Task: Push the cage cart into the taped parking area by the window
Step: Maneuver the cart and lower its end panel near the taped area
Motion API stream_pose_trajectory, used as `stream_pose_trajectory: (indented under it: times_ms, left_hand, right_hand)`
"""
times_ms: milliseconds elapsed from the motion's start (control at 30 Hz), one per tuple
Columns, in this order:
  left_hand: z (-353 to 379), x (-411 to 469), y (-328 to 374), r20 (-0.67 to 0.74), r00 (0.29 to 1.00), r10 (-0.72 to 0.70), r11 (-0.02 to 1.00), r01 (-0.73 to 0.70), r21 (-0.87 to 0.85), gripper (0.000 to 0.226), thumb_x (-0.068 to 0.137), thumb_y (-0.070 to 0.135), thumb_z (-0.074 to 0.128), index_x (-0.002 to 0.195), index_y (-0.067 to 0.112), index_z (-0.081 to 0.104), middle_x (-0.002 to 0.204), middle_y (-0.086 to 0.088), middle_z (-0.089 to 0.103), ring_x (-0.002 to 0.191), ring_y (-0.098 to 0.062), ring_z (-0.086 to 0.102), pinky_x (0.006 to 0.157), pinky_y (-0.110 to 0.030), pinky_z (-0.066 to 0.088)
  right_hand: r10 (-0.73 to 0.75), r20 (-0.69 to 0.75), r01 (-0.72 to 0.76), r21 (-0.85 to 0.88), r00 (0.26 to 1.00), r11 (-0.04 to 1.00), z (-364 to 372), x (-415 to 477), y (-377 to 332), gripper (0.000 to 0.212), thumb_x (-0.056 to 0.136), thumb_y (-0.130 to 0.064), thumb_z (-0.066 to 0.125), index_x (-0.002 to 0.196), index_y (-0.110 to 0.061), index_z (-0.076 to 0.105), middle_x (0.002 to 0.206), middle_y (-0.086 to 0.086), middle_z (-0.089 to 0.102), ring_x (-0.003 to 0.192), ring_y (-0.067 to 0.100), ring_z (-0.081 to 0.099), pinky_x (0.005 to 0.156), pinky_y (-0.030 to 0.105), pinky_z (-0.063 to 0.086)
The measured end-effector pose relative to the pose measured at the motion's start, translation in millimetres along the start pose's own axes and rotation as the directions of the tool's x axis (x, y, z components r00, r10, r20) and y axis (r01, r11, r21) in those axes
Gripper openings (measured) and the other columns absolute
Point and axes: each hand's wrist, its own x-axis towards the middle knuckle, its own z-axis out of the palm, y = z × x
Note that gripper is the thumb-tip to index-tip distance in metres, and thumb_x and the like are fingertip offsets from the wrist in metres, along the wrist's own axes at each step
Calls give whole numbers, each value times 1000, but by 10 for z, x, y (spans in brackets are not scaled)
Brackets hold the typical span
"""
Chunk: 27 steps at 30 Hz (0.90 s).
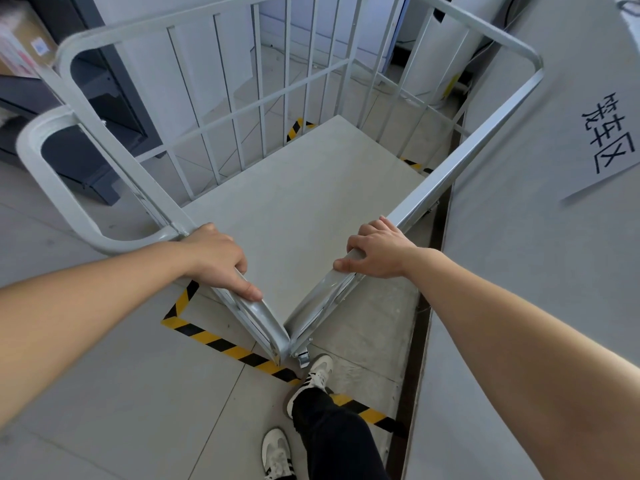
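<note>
A grey metal cage cart with barred sides and a flat bare deck fills the middle of the view. My left hand grips the top rail of its near left side. My right hand grips the top rail of its near right side. Both rails meet at a corner just below my hands. Yellow-and-black tape runs on the floor under the near corner of the cart, and more of this tape shows beyond the far bars. The cart's wheels are hidden, except one caster near my foot.
A grey wall stands close along the cart's right side, with a paper sign on it. Dark shelving and a cardboard box stand at the left. A white column rises beyond the cart. My feet are on the tape line.
</note>
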Motion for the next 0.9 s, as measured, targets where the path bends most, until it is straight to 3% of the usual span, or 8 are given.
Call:
stream_pose_trajectory:
  times_ms: [400, 467, 567, 633, 733, 800, 900]
  left_hand:
    - [-30, -33, -6, 2, 1000, -18, 1000, 18, -2, 73, 62, 94, 28, 57, 22, 39, 60, 9, 43, 62, -9, 42, 86, -34, 35]
    - [-44, -45, 12, 5, 1000, -29, 1000, 29, -7, 71, 67, 92, 31, 59, 23, 47, 60, 7, 47, 60, -6, 39, 89, -35, 35]
    - [-65, -56, 39, -4, 999, -41, 999, 41, -10, 80, 74, 86, 36, 85, 11, 60, 83, 9, 58, 59, -5, 33, 90, -34, 34]
    - [-67, -52, 41, -8, 999, -43, 999, 43, -8, 82, 74, 85, 37, 91, 8, 59, 81, 8, 57, 60, -6, 33, 90, -34, 33]
    - [-59, -44, 35, 9, 999, -32, 999, 32, 4, 78, 73, 87, 35, 80, 13, 59, 62, 7, 47, 59, -3, 33, 89, -34, 33]
    - [-44, -30, 12, 14, 1000, -18, 1000, 18, 3, 72, 70, 90, 32, 61, 20, 50, 59, 11, 41, 60, -3, 36, 87, -34, 34]
    - [-16, -22, -36, 8, 1000, 4, 1000, -4, -3, 75, 60, 96, 23, 57, 21, 37, 60, 10, 41, 63, -10, 44, 85, -34, 35]
  right_hand:
    - [6, 0, -6, -1, 1000, 1000, -5, 21, -17, 69, 82, -76, 30, 118, -25, 58, 121, 6, 53, 123, 26, 35, 111, 39, 12]
    - [9, 4, -9, -3, 1000, 1000, -9, 21, -18, 69, 82, -76, 30, 118, -25, 58, 122, 6, 53, 124, 26, 35, 111, 38, 12]
    - [14, 14, -14, 8, 1000, 1000, -12, 22, -20, 68, 83, -76, 30, 118, -25, 58, 123, 6, 52, 126, 27, 34, 113, 40, 9]
    - [12, 14, -12, 6, 1000, 1000, -8, 19, -17, 68, 82, -76, 31, 118, -25, 58, 122, 6, 52, 125, 26, 34, 113, 40, 10]
    - [12, 11, -12, 5, 1000, 1000, -6, 18, -13, 67, 82, -76, 31, 118, -25, 58, 121, 5, 52, 125, 26, 35, 112, 39, 11]
    - [13, 9, -13, 5, 1000, 1000, -7, 25, -15, 67, 82, -76, 30, 117, -25, 58, 121, 6, 52, 124, 26, 35, 112, 39, 11]
    - [16, 5, -16, 5, 1000, 1000, -6, 38, -30, 68, 83, -76, 30, 117, -24, 59, 120, 5, 52, 124, 26, 35, 111, 37, 12]
